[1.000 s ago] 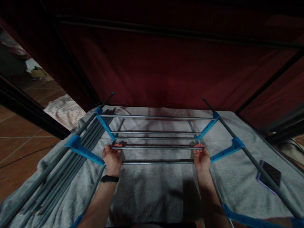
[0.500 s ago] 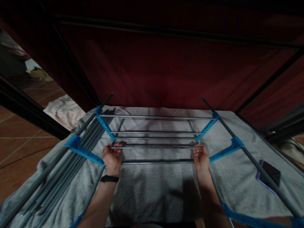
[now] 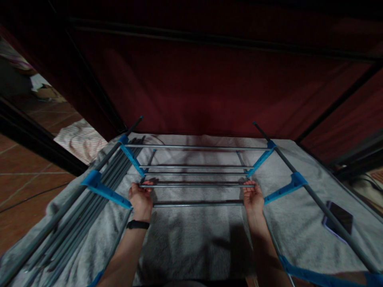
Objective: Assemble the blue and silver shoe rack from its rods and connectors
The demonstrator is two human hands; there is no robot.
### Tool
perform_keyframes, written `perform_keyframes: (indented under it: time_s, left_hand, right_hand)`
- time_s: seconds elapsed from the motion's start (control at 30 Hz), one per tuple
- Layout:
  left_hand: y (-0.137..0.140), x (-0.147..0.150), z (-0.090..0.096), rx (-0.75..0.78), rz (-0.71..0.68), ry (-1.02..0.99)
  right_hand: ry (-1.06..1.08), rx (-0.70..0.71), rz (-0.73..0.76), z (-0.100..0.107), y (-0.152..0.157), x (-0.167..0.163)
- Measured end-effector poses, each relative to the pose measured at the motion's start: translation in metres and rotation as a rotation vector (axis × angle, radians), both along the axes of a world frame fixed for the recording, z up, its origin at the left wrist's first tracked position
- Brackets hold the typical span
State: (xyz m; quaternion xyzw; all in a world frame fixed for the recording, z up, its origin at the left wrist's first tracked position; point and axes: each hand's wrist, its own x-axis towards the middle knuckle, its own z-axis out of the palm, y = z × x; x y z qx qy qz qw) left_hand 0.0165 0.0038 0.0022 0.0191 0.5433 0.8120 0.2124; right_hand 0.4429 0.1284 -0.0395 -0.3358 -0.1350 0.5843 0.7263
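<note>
A grey metal rod (image 3: 197,185) lies crosswise between my two hands. Its left end rests in the fingers of my left hand (image 3: 141,199), which wears a black wristband (image 3: 137,225). The right end sits in the curled fingers of my right hand (image 3: 253,198). Around them stands a rack frame of grey tubes joined by blue plastic brackets, among them a left bracket (image 3: 106,190) and a right bracket (image 3: 285,188). Another crossbar (image 3: 197,204) runs just below the held rod, partly hidden by my hands. More crossbars (image 3: 194,167) span the frame farther away.
Several loose grey tubes (image 3: 86,215) lie in a bundle at the left on a grey blanket (image 3: 197,239). A phone (image 3: 338,221) rests on the blanket at the right, partly behind a frame tube. A dark red panel (image 3: 203,87) rises behind the rack.
Almost nothing differs. Both hands keep the rod in about the same place, and the frame stays still.
</note>
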Motion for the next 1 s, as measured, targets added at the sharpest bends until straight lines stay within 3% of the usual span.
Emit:
perform_keyframes:
  time_s: [0.63,1.0]
  left_hand:
    - [-0.001,-0.005,-0.002,0.026,-0.016,-0.076]
    - [0.0,-0.002,-0.002,0.031,-0.008,-0.053]
  right_hand:
    - [-0.001,-0.059,-0.049,-0.001,0.002,-0.002]
    - [0.013,0.006,-0.02,-0.001,0.0,0.001]
